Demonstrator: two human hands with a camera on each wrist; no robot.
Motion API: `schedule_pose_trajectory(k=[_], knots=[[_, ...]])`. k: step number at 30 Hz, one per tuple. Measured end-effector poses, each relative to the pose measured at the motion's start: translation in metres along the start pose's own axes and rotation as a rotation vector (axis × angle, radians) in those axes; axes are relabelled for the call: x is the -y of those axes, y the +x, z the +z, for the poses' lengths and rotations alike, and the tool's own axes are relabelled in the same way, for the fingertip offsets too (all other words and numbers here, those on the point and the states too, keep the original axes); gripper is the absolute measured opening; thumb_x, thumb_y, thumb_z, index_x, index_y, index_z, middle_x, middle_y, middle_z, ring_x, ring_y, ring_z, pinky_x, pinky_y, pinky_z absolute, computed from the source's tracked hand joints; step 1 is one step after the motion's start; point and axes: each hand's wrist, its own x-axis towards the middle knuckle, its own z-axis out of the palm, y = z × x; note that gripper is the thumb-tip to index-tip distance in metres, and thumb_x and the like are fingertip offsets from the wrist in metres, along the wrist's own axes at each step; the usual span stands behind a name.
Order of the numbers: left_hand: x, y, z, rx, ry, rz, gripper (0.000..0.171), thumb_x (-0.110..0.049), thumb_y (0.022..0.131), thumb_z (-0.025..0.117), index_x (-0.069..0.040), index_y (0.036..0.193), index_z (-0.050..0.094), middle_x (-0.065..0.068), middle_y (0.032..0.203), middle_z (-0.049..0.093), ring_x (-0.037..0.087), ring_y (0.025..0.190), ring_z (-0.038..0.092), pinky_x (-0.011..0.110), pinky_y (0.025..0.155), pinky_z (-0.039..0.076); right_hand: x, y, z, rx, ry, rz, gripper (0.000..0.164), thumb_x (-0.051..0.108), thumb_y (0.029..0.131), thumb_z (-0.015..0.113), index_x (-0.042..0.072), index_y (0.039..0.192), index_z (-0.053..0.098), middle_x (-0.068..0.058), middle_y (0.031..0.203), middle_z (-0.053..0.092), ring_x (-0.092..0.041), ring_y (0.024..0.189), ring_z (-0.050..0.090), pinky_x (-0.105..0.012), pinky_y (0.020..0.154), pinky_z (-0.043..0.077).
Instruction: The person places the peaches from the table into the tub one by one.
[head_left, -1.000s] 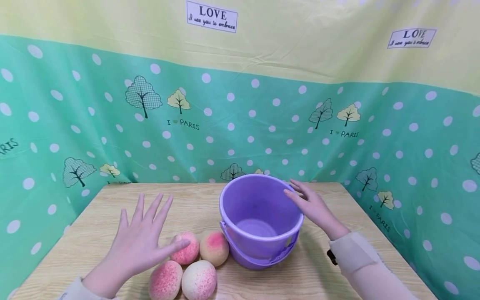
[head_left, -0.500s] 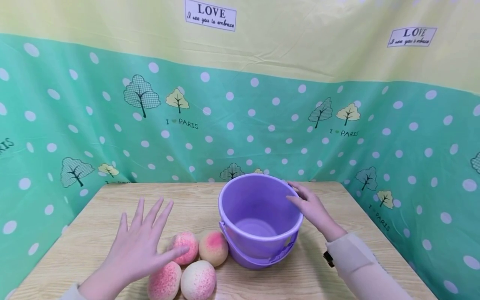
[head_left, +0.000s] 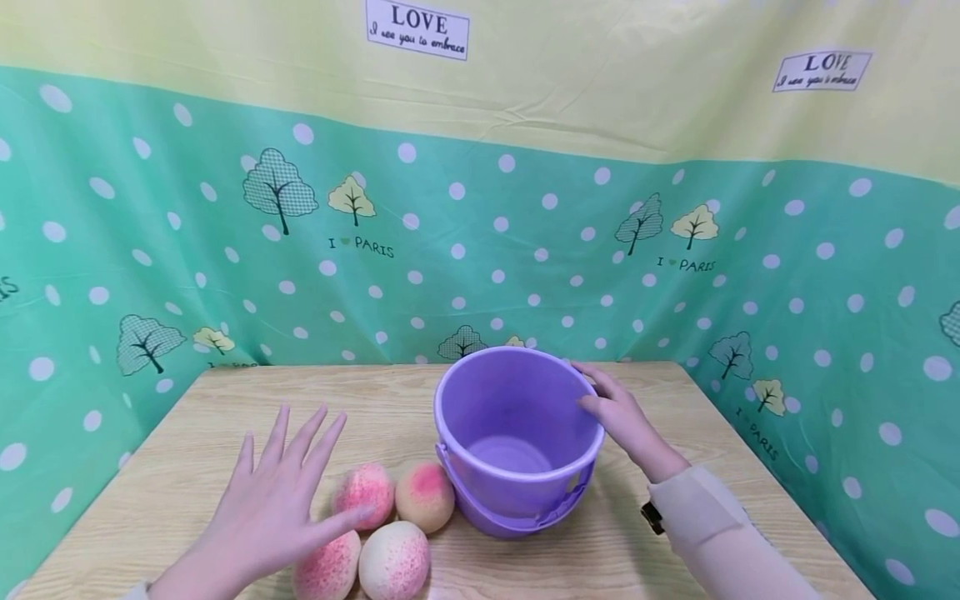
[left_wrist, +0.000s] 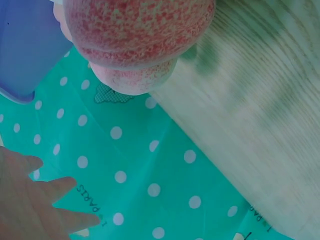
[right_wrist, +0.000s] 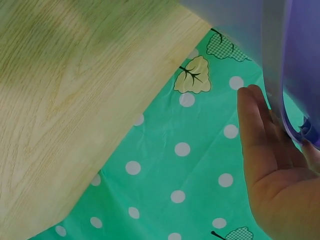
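A purple bucket (head_left: pixel 517 496) stands upright on the wooden table, its handle hanging down at the front. My right hand (head_left: pixel 630 421) grips its right rim, thumb at the inner side and fingers along the outside; in the right wrist view those fingers (right_wrist: pixel 255 120) lie beside the bucket wall. Left of the bucket sit several peaches: a tan one with a pink patch (head_left: pixel 425 497), a pink speckled one (head_left: pixel 367 493), a cream one (head_left: pixel 394 560) and another pink one (head_left: pixel 327 567). My left hand (head_left: pixel 262 512) is spread over the left side, its thumb overlapping the peaches, holding nothing.
The wooden table (head_left: pixel 247 400) is enclosed at the back and sides by a green dotted curtain (head_left: pixel 525 258) with a yellow upper band. The bucket's open mouth faces up and toward me, with bare bottom visible inside. A dark band shows at the right sleeve (head_left: pixel 690 500).
My right hand has settled onto the bucket's rim, its thumb drawing in and fingers going behind the edge. The left hand has sunk slightly. The bucket and peaches keep their places.
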Motion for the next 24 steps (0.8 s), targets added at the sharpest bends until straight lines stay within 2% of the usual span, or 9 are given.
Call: schedule_pose_trajectory(k=[12, 24], knots=[[-0.001, -0.007, 0.007, -0.021, 0.008, 0.029, 0.108, -0.082, 0.074, 0.057, -0.018, 0.156, 0.029, 0.013, 0.157, 0.036, 0.05, 0.146, 0.021, 0.075, 0.105, 0.021, 0.0, 0.002, 0.0, -0.002, 0.022, 0.033, 0.069, 0.005, 0.085, 0.051, 0.011, 0.152, 0.038, -0.03, 0.147, 0.044, -0.047, 0.13, 0.05, -0.053, 0.104, 0.046], [-0.001, -0.013, 0.013, -0.025, 0.018, 0.06, 0.108, -0.083, 0.072, 0.059, -0.022, 0.156, 0.029, 0.011, 0.155, 0.04, 0.05, 0.142, 0.026, 0.075, 0.101, 0.025, 0.001, 0.001, 0.001, 0.012, 0.026, 0.011, 0.069, 0.003, 0.084, 0.049, 0.008, 0.152, 0.037, -0.032, 0.144, 0.046, -0.045, 0.125, 0.055, -0.049, 0.098, 0.051]])
